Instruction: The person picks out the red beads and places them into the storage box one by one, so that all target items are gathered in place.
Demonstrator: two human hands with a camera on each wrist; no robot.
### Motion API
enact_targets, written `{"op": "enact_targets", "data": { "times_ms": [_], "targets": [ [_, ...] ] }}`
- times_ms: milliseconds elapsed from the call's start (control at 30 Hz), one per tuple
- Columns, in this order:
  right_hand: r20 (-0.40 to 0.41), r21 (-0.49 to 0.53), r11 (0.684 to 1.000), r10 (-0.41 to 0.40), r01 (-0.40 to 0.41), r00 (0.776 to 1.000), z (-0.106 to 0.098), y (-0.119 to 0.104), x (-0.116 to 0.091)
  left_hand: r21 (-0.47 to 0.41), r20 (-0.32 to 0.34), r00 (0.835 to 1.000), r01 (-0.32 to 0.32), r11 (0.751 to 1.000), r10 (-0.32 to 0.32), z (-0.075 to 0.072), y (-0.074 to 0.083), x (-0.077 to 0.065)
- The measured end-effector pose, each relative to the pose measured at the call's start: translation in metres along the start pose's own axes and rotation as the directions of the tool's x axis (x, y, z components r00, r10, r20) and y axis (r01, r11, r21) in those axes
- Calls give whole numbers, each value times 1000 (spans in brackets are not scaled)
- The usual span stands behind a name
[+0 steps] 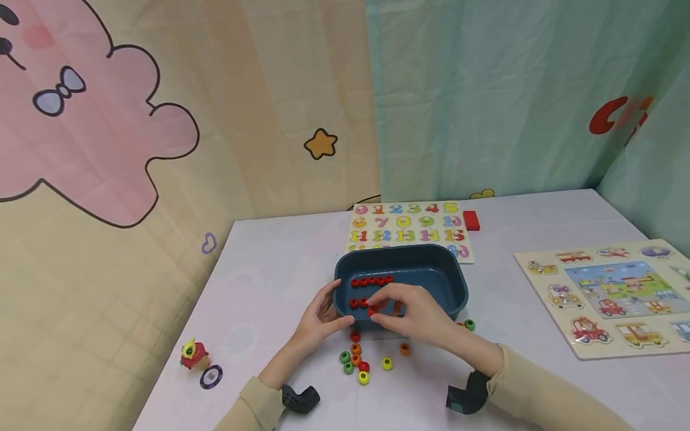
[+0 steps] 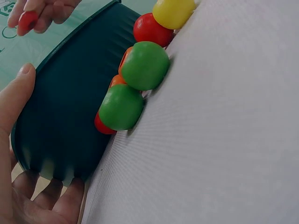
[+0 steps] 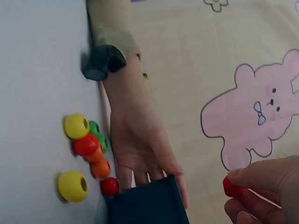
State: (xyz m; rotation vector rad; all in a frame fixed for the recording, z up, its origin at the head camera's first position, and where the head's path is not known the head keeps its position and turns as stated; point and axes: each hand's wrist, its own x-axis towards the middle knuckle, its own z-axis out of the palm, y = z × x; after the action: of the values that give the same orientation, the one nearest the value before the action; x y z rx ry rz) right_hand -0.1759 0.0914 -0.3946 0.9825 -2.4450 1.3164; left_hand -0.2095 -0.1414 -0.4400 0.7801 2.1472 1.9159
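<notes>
A dark blue plastic tray (image 1: pixel 438 282) stands in front of me, with a row of several red beads (image 1: pixel 372 281) towards its back and a shorter row of red beads (image 1: pixel 354 303) nearer the front. My left hand (image 1: pixel 318 319) holds the tray's left end, thumb at the rim and fingers round the side wall. Above the tray's front part, my right hand (image 1: pixel 414 309) pinches one red bead (image 3: pixel 232 187) between thumb and fingertips. Loose green beads (image 2: pixel 145 65), orange, red and yellow beads (image 3: pixel 72 185) lie on the table before the tray.
Behind the tray lies a number board (image 1: pixel 405 222) with a red block (image 1: pixel 471 220) beside it. A picture puzzle board (image 1: pixel 629 300) is at the right. A small toy (image 1: pixel 194 354) and a round chip (image 1: pixel 211 376) sit at the left edge of the table.
</notes>
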Motion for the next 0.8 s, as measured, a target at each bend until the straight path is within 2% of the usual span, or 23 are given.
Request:
{"op": "enact_targets", "data": {
  "times_ms": [100,200,367,500,600,800],
  "targets": [
    [-18,2,1000,31,-31,999,-3,9,13,7,-2,1000,12,1000,-12,0,1,0],
    [-5,7,995,95,-95,995,-2,20,26,9,-4,1000,22,1000,-22,-1,1,-1],
    [80,87,972,210,-216,974,3,39,41,0,5,1000,26,1000,-26,0,2,-2],
    [136,142,949,264,-282,955,6,49,48,6,2,999,33,999,-33,1,3,-2],
    [155,129,939,299,-319,942,8,53,51,5,-4,999,40,999,-40,1,3,-2],
    [179,4,933,354,-361,918,11,60,54,6,-3,999,42,999,-42,1,3,0]
  ]
}}
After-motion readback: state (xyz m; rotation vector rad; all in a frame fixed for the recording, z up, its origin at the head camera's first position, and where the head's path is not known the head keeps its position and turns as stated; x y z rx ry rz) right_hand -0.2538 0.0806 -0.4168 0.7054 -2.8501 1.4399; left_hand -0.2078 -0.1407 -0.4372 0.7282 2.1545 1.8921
